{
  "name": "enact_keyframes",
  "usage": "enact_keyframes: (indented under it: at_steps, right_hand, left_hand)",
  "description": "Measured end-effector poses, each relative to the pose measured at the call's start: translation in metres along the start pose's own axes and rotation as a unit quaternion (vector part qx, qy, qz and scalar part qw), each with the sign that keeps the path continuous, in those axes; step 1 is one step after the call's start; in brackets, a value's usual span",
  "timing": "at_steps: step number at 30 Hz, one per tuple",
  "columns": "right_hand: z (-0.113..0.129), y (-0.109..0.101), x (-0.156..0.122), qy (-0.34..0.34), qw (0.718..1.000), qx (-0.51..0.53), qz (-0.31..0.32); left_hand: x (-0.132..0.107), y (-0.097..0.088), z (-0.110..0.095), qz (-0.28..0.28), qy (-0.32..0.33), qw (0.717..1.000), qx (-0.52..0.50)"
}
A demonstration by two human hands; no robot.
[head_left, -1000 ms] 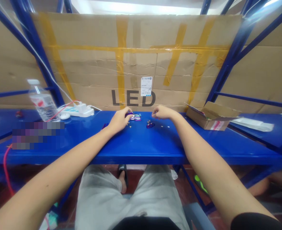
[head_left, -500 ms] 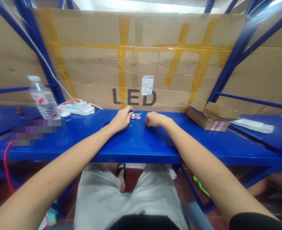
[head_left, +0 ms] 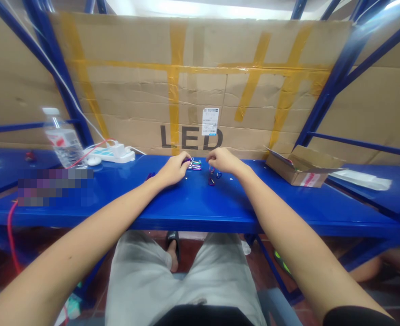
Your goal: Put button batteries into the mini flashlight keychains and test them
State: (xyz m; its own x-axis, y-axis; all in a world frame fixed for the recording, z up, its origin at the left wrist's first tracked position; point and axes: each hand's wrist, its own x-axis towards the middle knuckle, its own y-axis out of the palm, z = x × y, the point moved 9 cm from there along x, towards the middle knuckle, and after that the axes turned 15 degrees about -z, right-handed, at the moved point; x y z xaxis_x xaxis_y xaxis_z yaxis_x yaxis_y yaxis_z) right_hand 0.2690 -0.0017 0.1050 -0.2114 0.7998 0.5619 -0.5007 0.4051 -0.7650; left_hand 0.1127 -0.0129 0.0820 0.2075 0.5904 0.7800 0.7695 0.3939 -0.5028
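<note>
My left hand (head_left: 175, 170) rests on the blue table with its fingers curled round a purple shiny piece, apparently a small carabiner, mostly hidden. Right beside its fingertips lies a cluster of small metallic carabiners (head_left: 195, 165) in purple and silver. My right hand (head_left: 224, 160) is raised a little, thumb and fingers pinched on a small carabiner that is partly hidden. Below these fingers a reddish-purple carabiner (head_left: 211, 182) shows near the tabletop; whether it hangs or lies there I cannot tell. A blue carabiner (head_left: 219, 175) lies beside it.
An open cardboard box (head_left: 301, 170) sits at the right. On the left are a water bottle (head_left: 62, 140), a white power strip (head_left: 114, 154) with cables and a blurred-out patch. A large cardboard sheet (head_left: 132, 99) stands behind the blue table (head_left: 186, 206). Small dark blue pieces lie near my left wrist.
My right hand has lifted slightly and its fist has loosened into a pinch, with carabiners now visible beneath it. My left hand has barely moved.
</note>
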Motion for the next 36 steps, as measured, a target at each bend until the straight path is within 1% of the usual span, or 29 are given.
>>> enact_keyframes:
  at_steps: [2, 4, 5, 7, 9, 11, 14, 17, 19, 22, 24, 27, 29, 32, 34, 36]
  right_hand:
    - [-0.004, -0.006, 0.003, 0.054, 0.993, 0.102, -0.031]
    - [-0.005, -0.003, 0.003, 0.106, 0.971, 0.212, -0.042]
    - [-0.003, 0.0, 0.002, 0.121, 0.956, 0.263, -0.043]
    - [0.003, 0.008, 0.001, 0.133, 0.931, 0.338, -0.038]
    - [0.01, 0.016, -0.001, 0.134, 0.913, 0.384, -0.023]
    - [0.017, 0.022, -0.002, 0.117, 0.911, 0.396, -0.01]
    - [0.025, 0.026, -0.005, 0.068, 0.919, 0.388, 0.004]
    - [0.03, 0.026, -0.006, 0.037, 0.915, 0.402, 0.002]
    - [0.029, 0.026, -0.005, 0.034, 0.917, 0.398, -0.005]
    - [0.022, 0.024, -0.003, 0.054, 0.927, 0.371, -0.026]
    - [0.017, 0.02, -0.002, 0.064, 0.932, 0.355, -0.048]
    - [0.017, 0.012, -0.003, 0.049, 0.948, 0.307, -0.071]
    - [0.022, 0.008, -0.005, 0.022, 0.965, 0.252, -0.071]
    - [0.033, 0.004, -0.007, -0.028, 0.984, 0.16, -0.073]
    - [0.04, 0.001, -0.008, -0.066, 0.988, 0.104, -0.094]
    - [0.046, -0.001, -0.009, -0.103, 0.987, 0.064, -0.11]
  left_hand:
    - [0.0, -0.001, -0.001, -0.003, -0.02, 1.0, -0.019]
    - [0.0, -0.001, -0.002, -0.007, -0.047, 0.998, -0.05]
    - [0.0, 0.0, -0.001, -0.007, -0.06, 0.996, -0.068]
    - [0.001, 0.002, 0.001, -0.001, -0.081, 0.992, -0.095]
    - [0.002, 0.004, 0.005, 0.007, -0.099, 0.989, -0.107]
    - [0.003, 0.003, 0.008, 0.006, -0.113, 0.985, -0.127]
    - [0.004, 0.0, 0.009, -0.001, -0.136, 0.975, -0.174]
    - [0.004, -0.002, 0.01, -0.006, -0.162, 0.967, -0.199]
    - [0.005, -0.002, 0.012, -0.018, -0.176, 0.96, -0.218]
    - [0.007, -0.002, 0.017, -0.035, -0.175, 0.956, -0.234]
    - [0.008, -0.002, 0.019, -0.043, -0.155, 0.963, -0.215]
    - [0.008, -0.005, 0.015, -0.042, -0.098, 0.985, -0.135]
    - [0.007, -0.005, 0.008, -0.029, -0.045, 0.995, -0.082]
    - [0.005, -0.003, -0.003, -0.012, 0.027, 0.999, -0.03]
    - [0.003, -0.001, -0.007, -0.004, 0.056, 0.998, -0.006]
    - [0.002, 0.0, -0.009, 0.001, 0.064, 0.998, 0.002]
